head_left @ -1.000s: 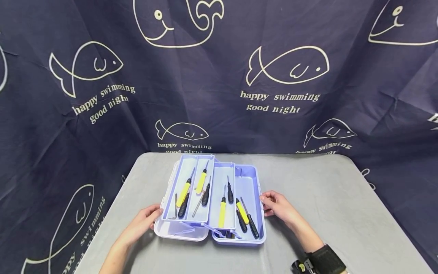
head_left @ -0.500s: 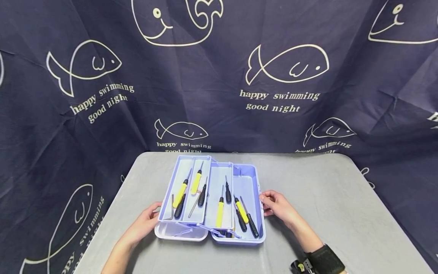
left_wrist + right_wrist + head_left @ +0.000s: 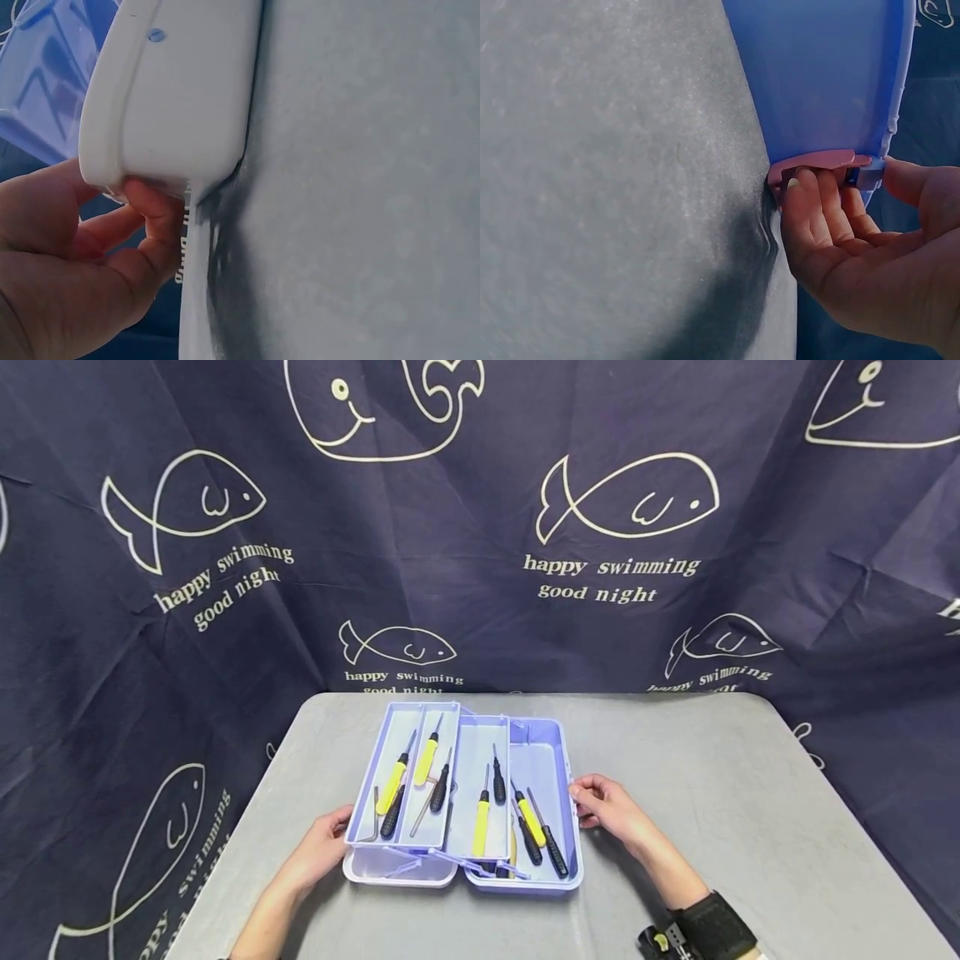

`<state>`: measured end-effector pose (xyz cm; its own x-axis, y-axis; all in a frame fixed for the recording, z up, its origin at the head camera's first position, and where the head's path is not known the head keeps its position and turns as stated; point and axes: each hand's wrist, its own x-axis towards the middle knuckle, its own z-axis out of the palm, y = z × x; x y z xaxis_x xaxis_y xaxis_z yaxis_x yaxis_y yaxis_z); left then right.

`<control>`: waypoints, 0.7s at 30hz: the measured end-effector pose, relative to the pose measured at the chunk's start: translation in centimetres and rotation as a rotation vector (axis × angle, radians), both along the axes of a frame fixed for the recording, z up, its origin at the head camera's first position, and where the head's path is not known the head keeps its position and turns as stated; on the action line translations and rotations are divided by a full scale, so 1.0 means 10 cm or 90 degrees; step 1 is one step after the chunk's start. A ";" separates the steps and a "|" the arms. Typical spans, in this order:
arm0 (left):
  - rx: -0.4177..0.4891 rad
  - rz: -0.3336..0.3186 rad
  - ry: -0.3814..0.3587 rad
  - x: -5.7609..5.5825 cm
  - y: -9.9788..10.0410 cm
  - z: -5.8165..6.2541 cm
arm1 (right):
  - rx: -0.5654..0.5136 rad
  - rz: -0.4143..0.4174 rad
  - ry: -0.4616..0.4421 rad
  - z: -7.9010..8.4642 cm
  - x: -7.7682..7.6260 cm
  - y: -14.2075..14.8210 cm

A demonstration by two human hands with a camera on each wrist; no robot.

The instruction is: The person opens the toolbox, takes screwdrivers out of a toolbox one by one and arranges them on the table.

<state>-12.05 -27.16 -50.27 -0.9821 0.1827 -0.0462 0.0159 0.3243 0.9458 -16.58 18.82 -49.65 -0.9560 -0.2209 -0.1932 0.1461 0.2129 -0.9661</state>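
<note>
A lilac toolbox [image 3: 540,760] stands unfolded on the grey table. My left hand [image 3: 317,852] pinches the outer edge of its whitish lid [image 3: 187,90] at the left. On the opposite side, my right hand [image 3: 618,814] curls its fingers into a pink latch [image 3: 821,159], the thumb against a small blue catch [image 3: 868,174]. A raised divided tray [image 3: 403,727] overhangs the lid, and a lower tray [image 3: 472,752] sits beside it. Yellow screwdrivers [image 3: 392,785], black screwdrivers [image 3: 441,789] and an L-shaped hex key [image 3: 376,814] lie inside.
Grey table surface [image 3: 690,760] extends on both sides of the toolbox. A dark blue curtain [image 3: 480,552] with fish drawings hangs behind the table. A black strap with a device [image 3: 708,927] circles the right wrist.
Both trays have shifted left, the raised one most, and it now covers the lid's left rim. My left hand has dropped back slightly with the lid edge; the right hand stays put.
</note>
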 end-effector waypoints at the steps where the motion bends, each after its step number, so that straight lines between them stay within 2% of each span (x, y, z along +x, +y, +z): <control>1: -0.008 0.005 -0.003 -0.01 0.00 0.01 | 0.002 -0.001 0.002 0.00 0.00 0.00; 4: -0.020 0.029 -0.003 -0.02 -0.02 0.08 | 0.008 -0.002 0.004 -0.01 -0.01 0.00; 7: -0.017 0.094 0.018 -0.03 -0.02 0.20 | 0.008 -0.006 -0.004 0.00 -0.01 0.00; 9: 0.010 0.141 0.026 -0.04 -0.01 0.30 | 0.008 -0.004 -0.006 0.01 -0.01 0.00; 11: 0.049 0.171 0.016 -0.04 0.01 0.40 | 0.009 0.000 -0.004 0.01 -0.01 0.01; 15: 0.119 0.168 -0.040 -0.02 0.09 0.54 | 0.016 0.009 0.005 0.02 -0.01 0.03; 17: 0.120 0.161 -0.054 -0.01 0.13 0.57 | 0.020 0.010 0.006 0.02 -0.01 0.03; 21: 0.095 0.173 -0.055 0.01 0.20 0.58 | 0.022 0.006 0.001 0.03 -0.01 0.03</control>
